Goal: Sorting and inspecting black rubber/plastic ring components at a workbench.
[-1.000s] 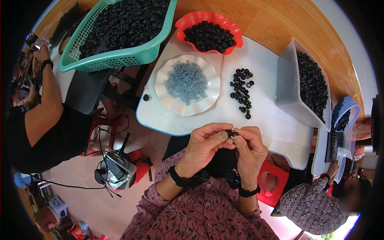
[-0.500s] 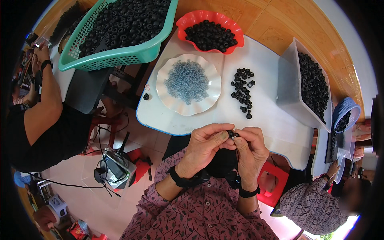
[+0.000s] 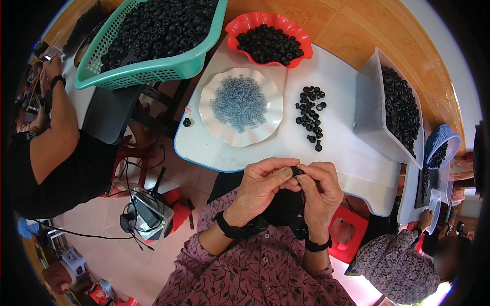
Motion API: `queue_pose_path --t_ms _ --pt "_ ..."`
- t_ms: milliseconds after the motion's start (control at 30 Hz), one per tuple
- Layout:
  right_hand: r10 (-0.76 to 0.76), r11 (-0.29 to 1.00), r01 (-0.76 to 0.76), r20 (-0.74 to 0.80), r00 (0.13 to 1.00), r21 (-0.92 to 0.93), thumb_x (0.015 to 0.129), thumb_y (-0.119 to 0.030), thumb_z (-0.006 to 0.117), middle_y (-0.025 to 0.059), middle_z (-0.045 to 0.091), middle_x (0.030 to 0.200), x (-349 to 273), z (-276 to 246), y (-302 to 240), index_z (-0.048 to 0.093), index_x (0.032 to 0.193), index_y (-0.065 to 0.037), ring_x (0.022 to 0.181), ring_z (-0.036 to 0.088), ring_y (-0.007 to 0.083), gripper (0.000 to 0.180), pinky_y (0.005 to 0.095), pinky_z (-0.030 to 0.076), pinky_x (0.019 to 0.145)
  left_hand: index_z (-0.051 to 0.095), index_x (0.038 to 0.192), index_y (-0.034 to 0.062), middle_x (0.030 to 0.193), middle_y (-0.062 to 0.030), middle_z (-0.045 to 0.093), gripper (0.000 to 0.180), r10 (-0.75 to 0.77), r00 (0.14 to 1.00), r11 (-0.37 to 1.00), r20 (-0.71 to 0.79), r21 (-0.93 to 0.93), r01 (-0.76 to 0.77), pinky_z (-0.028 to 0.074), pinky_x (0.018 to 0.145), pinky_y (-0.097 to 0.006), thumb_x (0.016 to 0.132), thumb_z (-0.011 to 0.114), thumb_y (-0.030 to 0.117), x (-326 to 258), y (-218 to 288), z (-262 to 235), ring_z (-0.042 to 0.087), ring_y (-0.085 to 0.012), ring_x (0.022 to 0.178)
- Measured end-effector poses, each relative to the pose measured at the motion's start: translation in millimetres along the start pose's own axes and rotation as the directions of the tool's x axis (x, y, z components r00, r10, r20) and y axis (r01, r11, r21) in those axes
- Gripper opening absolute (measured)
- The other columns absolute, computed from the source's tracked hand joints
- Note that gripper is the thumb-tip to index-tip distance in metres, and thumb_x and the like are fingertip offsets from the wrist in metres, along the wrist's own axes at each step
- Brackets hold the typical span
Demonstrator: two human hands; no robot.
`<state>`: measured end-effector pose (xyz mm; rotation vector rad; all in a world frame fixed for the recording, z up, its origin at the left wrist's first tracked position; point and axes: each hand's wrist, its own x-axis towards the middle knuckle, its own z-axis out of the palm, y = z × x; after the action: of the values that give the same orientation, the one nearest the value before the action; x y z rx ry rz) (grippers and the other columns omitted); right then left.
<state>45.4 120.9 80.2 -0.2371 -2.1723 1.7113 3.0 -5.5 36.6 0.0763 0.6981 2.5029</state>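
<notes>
Little has moved since the earlier frames: both hands remain pressed together just off the near edge of the white table, working the same small black ring. The left hand has its thumb and fingers closed on the ring from the left, and the right hand pinches it from the right, fingertips of both hands touching over it; the ring is mostly hidden, so its exact seating cannot be told. On the table, a white scalloped plate near the left edge holds a heap of small bluish-grey beads. A loose cluster of black rings lies to the right of the plate, well apart from the hands. A red scalloped bowl of black rings sits at the far edge, and a clear tub full of them stands along the right edge. A green basket of black rings sits beyond the far left corner. Another person's arm is at the left.
</notes>
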Motion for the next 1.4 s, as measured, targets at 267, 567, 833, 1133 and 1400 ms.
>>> queue_pose_path --t_ms 267,567,833,1133,1400 --pt "-0.120 0.976 0.120 0.012 0.993 -0.180 0.082 -0.001 0.070 0.0056 0.057 0.091 1.9 0.5 -5.4 0.068 0.097 0.000 0.074 0.055 0.0106 0.015 0.0212 0.045 0.063 0.060 0.113 -0.0041 0.097 -0.0131 0.067 0.021 0.000 1.000 0.999 0.005 -0.041 0.000 0.059 0.078 -0.030 0.093 0.057 0.004 0.5 -2.5 -3.4 0.069 -0.0189 0.082" --pt "-0.207 0.935 0.212 0.048 0.977 -0.284 0.083 0.003 0.068 0.0078 0.057 0.091 2.5 1.1 -11.1 0.066 0.097 0.000 0.075 0.058 0.0131 0.015 0.0228 0.047 0.063 0.060 0.112 -0.0060 0.093 -0.0153 0.067 0.022 -0.002 1.000 1.000 -0.028 -0.006 0.002 0.060 0.078 -0.034 0.093 0.057 0.004 -2.1 -1.7 -2.4 0.069 -0.0216 0.082" --pt "-0.221 0.927 0.238 0.089 0.971 -0.291 0.082 0.005 0.067 0.0090 0.056 0.091 2.7 0.1 -14.0 0.065 0.096 0.001 0.074 0.058 0.0143 0.015 0.0233 0.048 0.063 0.058 0.114 -0.0074 0.091 -0.0160 0.067 0.024 0.007 0.998 1.000 -0.070 0.028 -0.005 0.060 0.080 -0.036 0.095 0.054 0.006 -4.6 4.7 5.3 0.069 -0.0229 0.082" --pt "-0.183 0.939 0.208 0.115 0.976 -0.273 0.084 0.004 0.066 0.0088 0.056 0.092 4.5 -2.4 -13.6 0.064 0.097 0.002 0.075 0.058 0.0141 0.013 0.0235 0.049 0.064 0.061 0.110 -0.0028 0.094 -0.0097 0.067 0.019 -0.009 1.000 0.993 -0.020 -0.120 0.006 0.060 0.075 -0.033 0.094 0.056 0.007 -2.4 -10.6 -5.8 0.067 -0.0151 0.078" --pt "-0.178 0.926 0.211 0.129 0.975 -0.313 0.083 0.005 0.066 0.0092 0.056 0.091 4.7 -2.3 -12.8 0.064 0.096 0.002 0.075 0.059 0.0150 0.014 0.0237 0.049 0.065 0.062 0.109 -0.0037 0.092 -0.0103 0.067 0.019 0.004 0.998 0.999 -0.061 -0.042 -0.007 0.061 0.072 -0.032 0.094 0.058 0.007 -3.3 -10.0 -5.5 0.067 -0.0146 0.076"
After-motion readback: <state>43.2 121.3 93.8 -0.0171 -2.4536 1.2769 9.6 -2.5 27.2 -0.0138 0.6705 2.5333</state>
